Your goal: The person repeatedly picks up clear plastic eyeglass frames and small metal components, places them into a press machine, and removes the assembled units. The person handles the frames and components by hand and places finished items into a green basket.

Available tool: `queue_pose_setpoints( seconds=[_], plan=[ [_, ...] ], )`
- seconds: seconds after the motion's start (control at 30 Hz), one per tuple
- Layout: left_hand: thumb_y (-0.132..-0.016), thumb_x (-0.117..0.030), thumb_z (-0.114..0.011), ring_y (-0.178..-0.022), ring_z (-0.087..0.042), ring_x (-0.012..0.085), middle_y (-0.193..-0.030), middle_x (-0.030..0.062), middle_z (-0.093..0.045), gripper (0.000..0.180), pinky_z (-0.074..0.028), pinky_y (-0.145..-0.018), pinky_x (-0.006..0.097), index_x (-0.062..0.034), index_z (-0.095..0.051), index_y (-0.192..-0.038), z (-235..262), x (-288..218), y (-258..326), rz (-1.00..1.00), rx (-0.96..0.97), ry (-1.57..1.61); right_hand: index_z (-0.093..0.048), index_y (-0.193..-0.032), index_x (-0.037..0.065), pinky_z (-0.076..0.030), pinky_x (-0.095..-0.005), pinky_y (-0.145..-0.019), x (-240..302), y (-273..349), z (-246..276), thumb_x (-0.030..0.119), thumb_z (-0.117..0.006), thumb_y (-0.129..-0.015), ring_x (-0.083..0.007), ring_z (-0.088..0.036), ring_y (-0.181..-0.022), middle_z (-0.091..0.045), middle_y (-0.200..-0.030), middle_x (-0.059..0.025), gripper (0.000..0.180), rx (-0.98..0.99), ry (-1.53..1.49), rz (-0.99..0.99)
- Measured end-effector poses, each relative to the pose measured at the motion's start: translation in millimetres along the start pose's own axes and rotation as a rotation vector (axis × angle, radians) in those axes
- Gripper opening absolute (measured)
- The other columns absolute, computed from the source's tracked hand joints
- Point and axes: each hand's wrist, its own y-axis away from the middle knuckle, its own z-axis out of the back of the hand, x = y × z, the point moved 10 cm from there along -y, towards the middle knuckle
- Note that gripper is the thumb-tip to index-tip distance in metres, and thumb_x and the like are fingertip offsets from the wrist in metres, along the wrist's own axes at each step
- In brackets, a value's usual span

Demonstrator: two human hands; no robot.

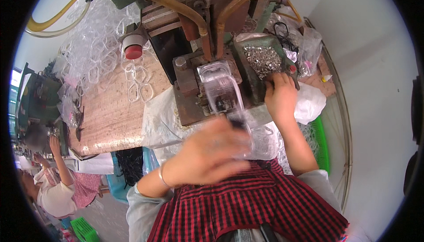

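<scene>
My left hand (207, 151), smeared by motion, hovers just in front of the machine's metal base; its grip cannot be made out. A blurred, clear plastic loop-shaped piece (239, 92) stretches from under the machine's head down to beside its fingers, and a dark spot shows near the fingertips. On the right, my right hand (281, 98) reaches over the edge of a metal tray (247, 80). Its fingers are bent together at a pile of tiny shiny metal parts (262, 60), and the fingertips are partly hidden. The press-like machine (187, 114) stands between the hands.
A red button (133, 52) juts out left of the machine. Many clear plastic loops (95, 60) heap on the wooden table (106, 125). Yellowish hoses (168, 3) hang above. A green basket (324, 144) stands low right. Another person (55, 189) works at far left.
</scene>
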Motion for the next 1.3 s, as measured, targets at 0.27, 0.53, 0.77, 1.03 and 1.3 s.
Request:
queue_pose_setpoints(
  seconds=[0.27, 0.53, 0.77, 1.03, 1.3],
  plan=[
    [-0.091, -0.022, -0.066, -0.09, -0.069, 0.0301, -0.102, 0.0203, -0.071, 0.029, -0.054, -0.082, 0.039, 0.0055, -0.071, -0.099, 33.4, 43.9, 40.1, 0.209, -0.4, 0.777, -0.071, -0.092, 0.005, -0.051, -0.0431, -0.073, -12.1, -18.0, 29.2, 0.008, -0.07, -0.084, -0.0346, -0.065, -0.078, -0.069, -0.085, -0.014, 0.009, -0.173, -0.217, -0.032],
    [-0.102, -0.028, -0.053, -0.079, -0.066, 0.0221, -0.09, 0.0196, -0.068, 0.036, -0.052, -0.072, 0.031, 0.0062, -0.054, -0.11, 130.3, 9.0, 25.1, 0.097, -0.805, 0.187, -0.076, -0.089, 0.008, -0.051, -0.0334, -0.08, 26.3, -40.1, 28.1, 0.004, -0.071, -0.083, -0.0242, -0.068, -0.085, -0.072, -0.09, -0.01, 0.008, -0.027, -0.745, -0.18],
    [-0.097, 0.001, -0.057, -0.086, -0.072, 0.0254, -0.095, 0.019, -0.07, 0.018, -0.055, -0.082, 0.03, 0.0088, -0.058, -0.113, 144.9, -6.7, 0.9, 0.089, -0.986, -0.078, -0.057, -0.122, -0.001, -0.047, -0.0277, -0.092, 117.5, -40.4, 2.6, -0.01, -0.071, -0.08, -0.014, -0.061, -0.099, -0.063, -0.084, -0.001, 0.045, 0.161, -1.404, -0.168],
    [-0.097, 0.0, -0.061, -0.079, -0.072, 0.0194, -0.088, 0.0156, -0.073, 0.01, -0.055, -0.073, 0.026, 0.0074, -0.062, -0.104, 157.3, 16.5, -10.5, 0.066, -0.975, 0.014, -0.051, -0.127, -0.002, -0.047, -0.0301, -0.098, 118.9, -40.7, 0.8, -0.016, -0.066, -0.081, -0.0149, -0.062, -0.101, -0.067, -0.095, -0.0049, 0.05, 0.197, -1.634, -0.3],
    [-0.087, -0.011, -0.071, -0.087, -0.068, 0.0255, -0.096, 0.0216, -0.072, 0.029, -0.051, -0.083, 0.034, 0.0089, -0.063, -0.106, 119.1, 4.7, 32.6, 0.063, -0.814, 0.115, -0.063, -0.118, 0.0, -0.047, -0.0358, -0.103, 117.1, -13.5, 64.3, -0.01, -0.062, -0.081, -0.0308, -0.061, -0.123, -0.067, -0.12, -0.0185, 0.039, 0.05, -1.033, 0.128]
  ],
)
